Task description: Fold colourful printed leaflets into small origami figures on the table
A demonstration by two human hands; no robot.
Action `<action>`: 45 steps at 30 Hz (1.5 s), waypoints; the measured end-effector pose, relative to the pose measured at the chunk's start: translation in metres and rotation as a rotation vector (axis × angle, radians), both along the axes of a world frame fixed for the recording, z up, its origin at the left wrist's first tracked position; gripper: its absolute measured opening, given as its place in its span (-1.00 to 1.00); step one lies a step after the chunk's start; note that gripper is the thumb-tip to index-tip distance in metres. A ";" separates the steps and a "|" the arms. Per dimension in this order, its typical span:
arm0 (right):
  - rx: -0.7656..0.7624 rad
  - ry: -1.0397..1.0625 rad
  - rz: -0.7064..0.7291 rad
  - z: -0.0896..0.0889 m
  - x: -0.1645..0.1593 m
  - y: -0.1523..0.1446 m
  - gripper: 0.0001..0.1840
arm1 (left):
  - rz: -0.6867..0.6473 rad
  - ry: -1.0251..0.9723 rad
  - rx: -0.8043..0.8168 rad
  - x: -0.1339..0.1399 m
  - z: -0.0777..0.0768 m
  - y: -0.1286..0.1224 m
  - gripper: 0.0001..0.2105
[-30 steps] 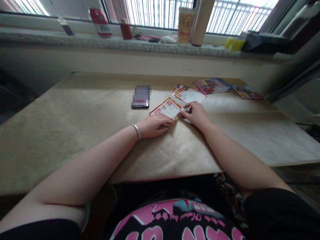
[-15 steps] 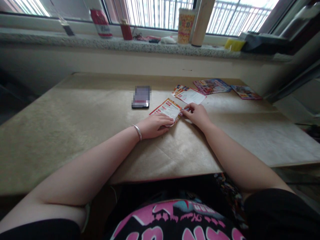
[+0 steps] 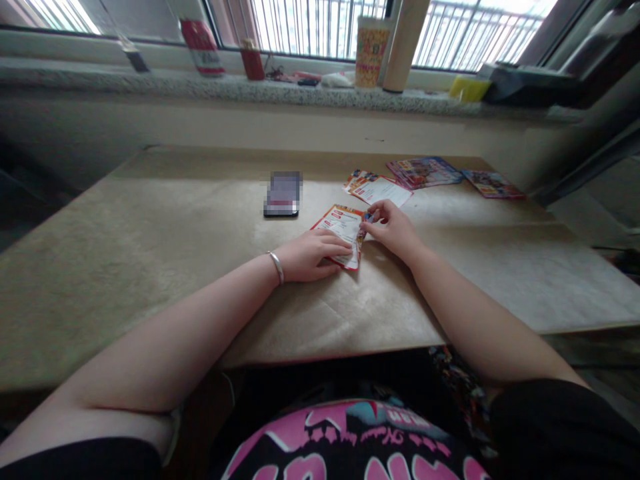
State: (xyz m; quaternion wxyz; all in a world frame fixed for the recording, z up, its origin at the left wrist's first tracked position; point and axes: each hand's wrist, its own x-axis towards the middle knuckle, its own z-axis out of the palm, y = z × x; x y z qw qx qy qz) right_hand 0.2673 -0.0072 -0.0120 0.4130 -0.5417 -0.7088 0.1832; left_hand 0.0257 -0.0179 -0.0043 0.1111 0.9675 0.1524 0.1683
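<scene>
A white printed leaflet (image 3: 344, 223) with orange and red borders lies on the table in front of me. My left hand (image 3: 314, 256) rests flat over its lower left part, fingers stretched out. At its right edge, my right hand (image 3: 393, 225) pinches a colourful folded edge between thumb and fingers. Whether that edge is one sheet or several layers, I cannot tell. Just beyond my right hand, more leaflets (image 3: 384, 192) of the same look lie fanned out, a white side facing up.
A phone (image 3: 283, 195) with a blurred screen lies left of the leaflet. Colourful printed sheets (image 3: 425, 172) are piled at the back right, with another small stack (image 3: 493, 185) beside them. On the stone windowsill (image 3: 300, 95) stand a paper cup (image 3: 372, 53), a red can (image 3: 201, 47) and a cylinder (image 3: 404, 47).
The leaflet has turned clockwise, its near corner now pointing towards me. My left hand has slid slightly right and nearer with it; my right hand stays at its edge.
</scene>
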 end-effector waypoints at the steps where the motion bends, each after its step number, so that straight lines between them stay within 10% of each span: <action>1: -0.044 0.029 0.010 -0.001 -0.001 0.000 -0.63 | -0.005 0.005 -0.004 0.001 0.001 -0.001 -0.67; 28: -0.271 -0.007 0.094 -0.011 0.000 0.001 -0.23 | 0.107 0.019 0.059 0.003 -0.004 -0.003 -0.66; 45: -0.350 0.111 0.093 -0.008 0.001 0.002 -0.50 | 0.120 0.102 0.064 0.003 -0.002 -0.004 -0.64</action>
